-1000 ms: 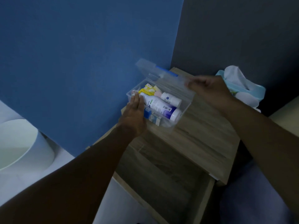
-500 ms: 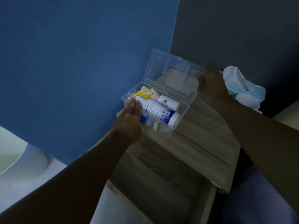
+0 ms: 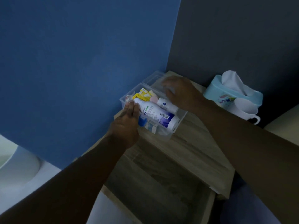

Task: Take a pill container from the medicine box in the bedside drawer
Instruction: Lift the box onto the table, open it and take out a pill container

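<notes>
- The bedside drawer (image 3: pixel 161 188) is standing pulled open nearest to me, its wooden floor showing dark below the cabinet top.
- The wooden worktop (image 3: pixel 199 151) is carrying the clear medicine box (image 3: pixel 171 133) at its far left corner, against the blue wall (image 3: pixel 80 62).
- My left hand (image 3: pixel 126 125) is resting at the box's near left wall, fingers extended and held together, fingertips touching the end of the large white bottle (image 3: pixel 155 114); it is pinching nothing.
- The large white bottle is lying on its side across the top of the contents, with a blue item (image 3: pixel 142 122) under it.
- A small white pill container (image 3: pixel 166 105) is lying just behind that bottle, inside the box, beside yellow packets (image 3: pixel 143 95).
- My right hand (image 3: pixel 181 92) is reaching over the box's far edge and the laid-back lid (image 3: pixel 155 78); its fingers are blurred, so I cannot tell whether they are gripping anything.
- A light blue tissue box (image 3: pixel 233 92) and a white cup (image 3: pixel 246 112) are sitting farther right.
</notes>
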Tool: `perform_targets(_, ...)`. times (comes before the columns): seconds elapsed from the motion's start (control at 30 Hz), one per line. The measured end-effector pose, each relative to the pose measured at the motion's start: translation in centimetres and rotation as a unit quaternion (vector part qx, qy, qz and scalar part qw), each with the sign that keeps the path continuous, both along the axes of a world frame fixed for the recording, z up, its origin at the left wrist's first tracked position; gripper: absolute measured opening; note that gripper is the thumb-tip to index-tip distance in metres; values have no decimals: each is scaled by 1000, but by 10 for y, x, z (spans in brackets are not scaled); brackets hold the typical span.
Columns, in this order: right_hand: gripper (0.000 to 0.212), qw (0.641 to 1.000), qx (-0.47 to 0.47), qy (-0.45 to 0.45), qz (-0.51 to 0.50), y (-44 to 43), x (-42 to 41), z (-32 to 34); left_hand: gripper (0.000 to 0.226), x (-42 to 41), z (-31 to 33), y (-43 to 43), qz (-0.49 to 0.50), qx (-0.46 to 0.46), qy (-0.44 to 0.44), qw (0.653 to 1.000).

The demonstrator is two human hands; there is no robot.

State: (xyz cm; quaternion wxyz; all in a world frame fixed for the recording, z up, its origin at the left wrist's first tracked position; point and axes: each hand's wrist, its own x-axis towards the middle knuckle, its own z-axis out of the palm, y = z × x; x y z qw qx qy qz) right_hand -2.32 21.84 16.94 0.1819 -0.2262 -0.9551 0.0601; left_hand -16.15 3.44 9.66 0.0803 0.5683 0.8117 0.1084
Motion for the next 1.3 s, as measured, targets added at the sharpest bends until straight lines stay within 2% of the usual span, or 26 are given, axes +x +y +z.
perform_targets(0.07, 25, 999, -30, -35, 21, -4, -12, -5, 88, -1, 0, 1, -1, -2, 3, 1000)
perform_targets(0.17, 30, 994, -82, -64, -17, -3, -23, -14, 86, -1, -1, 1, -5, -2, 12, 1000)
perform_targets(0.27, 26, 990, -112, -88, -12, 0, -29, -18, 83, -1, -1, 1, -6, 1, 16, 1000)
perform_targets(0.37, 20, 989, -109, -95, 11, 4, -31, -19, 82, 0, -2, 1, -6, 1, 20, 1000)
perform_targets(0.47, 24, 989, -96, -109, 7, 6, -34, -18, 81, 1, -1, 2, -8, -3, 20, 1000)
perform_targets(0.73, 29, 988, -142, -60, -25, 1, -38, -25, 81, 2, 1, 1, -4, -14, 7, 1000)
perform_targets(0.87, 29, 977, -199, 40, -63, -5, -31, -25, 83, 0, 3, 0, -8, -27, 3, 1000)
perform_targets(0.97, 30, 974, -201, 89, -58, -16, -20, -19, 80, 3, 11, 2, -1, -44, -13, 999)
perform_targets(1.1, 46, 977, -184, 90, -55, -31, 0, -7, 75, 7, 36, 9, 28, -49, -102, 993)
perform_targets(1.17, 48, 974, -195, 102, -60, -39, 14, 2, 66, 12, 47, 8, 40, 12, -175, 984)
perform_targets(1.23, 49, 972, -198, 113, -54, -49, 30, 12, 55, 22, 55, 5, 52, 114, -277, 953)
perform_targets(1.3, 49, 971, -201, 117, -47, -57, 47, 24, 46, 39, 64, 4, 73, 173, -381, 905)
